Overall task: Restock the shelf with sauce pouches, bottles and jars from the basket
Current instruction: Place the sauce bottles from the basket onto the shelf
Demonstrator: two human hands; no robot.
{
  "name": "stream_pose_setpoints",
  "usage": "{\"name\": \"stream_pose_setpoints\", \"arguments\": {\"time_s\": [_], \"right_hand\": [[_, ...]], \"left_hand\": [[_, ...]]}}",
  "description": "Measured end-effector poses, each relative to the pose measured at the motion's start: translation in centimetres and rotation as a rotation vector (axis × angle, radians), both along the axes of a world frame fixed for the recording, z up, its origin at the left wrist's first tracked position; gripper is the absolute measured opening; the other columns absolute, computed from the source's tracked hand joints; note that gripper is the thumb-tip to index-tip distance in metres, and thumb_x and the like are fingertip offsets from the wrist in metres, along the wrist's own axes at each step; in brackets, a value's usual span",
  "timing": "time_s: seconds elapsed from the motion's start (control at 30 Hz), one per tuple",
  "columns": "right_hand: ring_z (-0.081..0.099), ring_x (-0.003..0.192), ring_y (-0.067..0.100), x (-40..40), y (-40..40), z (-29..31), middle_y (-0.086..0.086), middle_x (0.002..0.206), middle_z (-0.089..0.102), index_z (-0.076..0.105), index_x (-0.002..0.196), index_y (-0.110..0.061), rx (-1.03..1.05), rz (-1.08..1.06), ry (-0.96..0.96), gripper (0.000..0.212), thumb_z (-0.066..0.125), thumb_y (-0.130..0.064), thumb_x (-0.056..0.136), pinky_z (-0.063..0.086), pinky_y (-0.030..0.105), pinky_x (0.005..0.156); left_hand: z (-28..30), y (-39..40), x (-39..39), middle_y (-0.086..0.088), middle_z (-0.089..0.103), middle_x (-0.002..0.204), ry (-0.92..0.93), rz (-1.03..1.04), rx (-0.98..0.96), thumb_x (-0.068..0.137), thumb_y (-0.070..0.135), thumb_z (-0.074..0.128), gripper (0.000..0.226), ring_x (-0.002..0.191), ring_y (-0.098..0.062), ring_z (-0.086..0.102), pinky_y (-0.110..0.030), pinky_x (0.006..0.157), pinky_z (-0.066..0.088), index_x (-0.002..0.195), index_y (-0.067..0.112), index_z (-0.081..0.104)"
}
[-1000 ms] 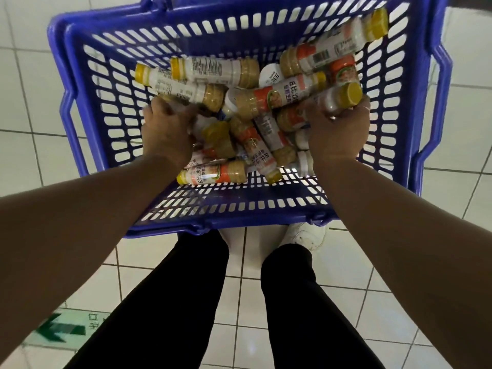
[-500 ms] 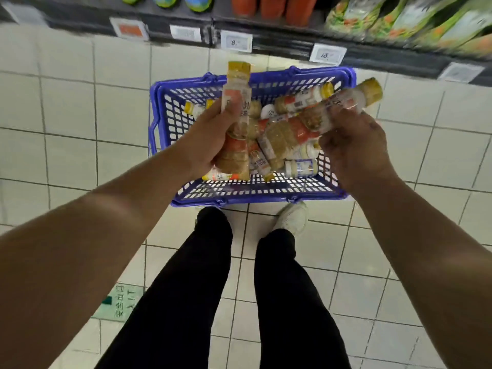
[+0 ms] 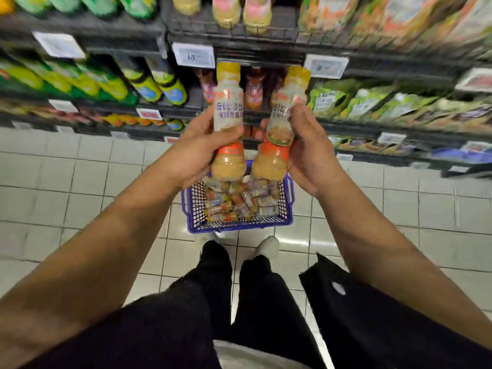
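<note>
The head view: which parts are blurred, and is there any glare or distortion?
In the head view, the shelf and its goods are smeared by motion blur, worst toward the upper corners; the two bottles, one in the left hand and one in the right hand, are only slightly soft; a glare patch lies on the floor tiles near the shoe; the wide lens bends the tile lines.

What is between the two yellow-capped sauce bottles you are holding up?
In the head view, nothing fills the gap between the left yellow-capped sauce bottle and the right yellow-capped sauce bottle; behind it stand orange bottles on the dark shelf.
</note>
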State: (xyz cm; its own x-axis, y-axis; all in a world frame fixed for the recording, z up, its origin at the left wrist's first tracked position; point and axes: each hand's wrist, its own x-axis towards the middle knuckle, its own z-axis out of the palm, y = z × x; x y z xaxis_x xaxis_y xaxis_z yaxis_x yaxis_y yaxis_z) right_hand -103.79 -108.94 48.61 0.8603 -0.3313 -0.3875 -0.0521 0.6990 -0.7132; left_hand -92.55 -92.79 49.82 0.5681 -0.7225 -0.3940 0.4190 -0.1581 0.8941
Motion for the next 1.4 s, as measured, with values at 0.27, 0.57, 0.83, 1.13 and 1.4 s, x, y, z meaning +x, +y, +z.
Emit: {"name": "stream_pose_setpoints", "arguments": {"time_s": [0.27,0.57,0.83,1.13,1.4], "right_hand": [[0.07,0.078,0.027,-0.2,-1.1,12.1,0.017,0.096,0.073,0.059,0.125,-0.007,-0.16,0.048,-0.107,0.051,0.047,-0.05,0.1,0.06,0.039,0.071],[0.068,0.066,0.022,1.6,-2.4,22.3,0.011,0.089,0.074,0.059,0.117,-0.012,-0.478,0.084,-0.149,0.05,0.042,-0.056,0.1,0.058,0.036,0.058],[0.06,0.064,0.023,6.6,-2.7,27.5,0.013,0.085,0.065,0.061,0.112,-0.012,-0.312,0.039,-0.194,0.058,0.057,-0.064,0.085,0.05,0.035,0.062],[0.066,0.075,0.024,14.3,-3.6,31.5,0.013,0.093,0.069,0.051,0.126,-0.014,-0.58,-0.083,-0.265,0.041,0.061,-0.037,0.093,0.056,0.04,0.07],[0.07,0.077,0.022,19.8,-9.1,34.7,0.017,0.096,0.073,0.058,0.119,-0.001,-0.696,-0.153,-0.217,0.043,0.067,-0.033,0.092,0.058,0.035,0.068]], "left_hand": [[11.2,-0.1,-1.9,0.005,0.076,0.103,-0.231,0.112,-0.057,0.088,0.014,0.071,0.033,0.094,-0.011,0.07,-0.031,0.08,0.058,0.118,0.02,0.061],[20.2,-2.0,1.0,-0.009,0.072,0.122,-0.417,0.158,-0.173,0.094,0.017,0.068,0.039,0.112,-0.023,0.069,-0.033,0.088,0.057,0.131,0.01,0.059],[24.6,-2.9,7.8,-0.005,0.074,0.118,-0.483,0.103,-0.264,0.078,0.038,0.078,0.05,0.11,-0.023,0.07,-0.034,0.09,0.058,0.124,0.022,0.065],[28.9,-5.0,17.7,0.0,0.077,0.107,-0.526,0.092,-0.329,0.074,0.025,0.084,0.05,0.096,-0.015,0.074,-0.023,0.078,0.057,0.118,0.021,0.061],[33.0,-9.6,23.3,0.011,0.079,0.091,-0.668,0.191,-0.284,0.087,0.005,0.076,0.026,0.086,-0.003,0.074,-0.015,0.071,0.054,0.109,0.015,0.065]]}}
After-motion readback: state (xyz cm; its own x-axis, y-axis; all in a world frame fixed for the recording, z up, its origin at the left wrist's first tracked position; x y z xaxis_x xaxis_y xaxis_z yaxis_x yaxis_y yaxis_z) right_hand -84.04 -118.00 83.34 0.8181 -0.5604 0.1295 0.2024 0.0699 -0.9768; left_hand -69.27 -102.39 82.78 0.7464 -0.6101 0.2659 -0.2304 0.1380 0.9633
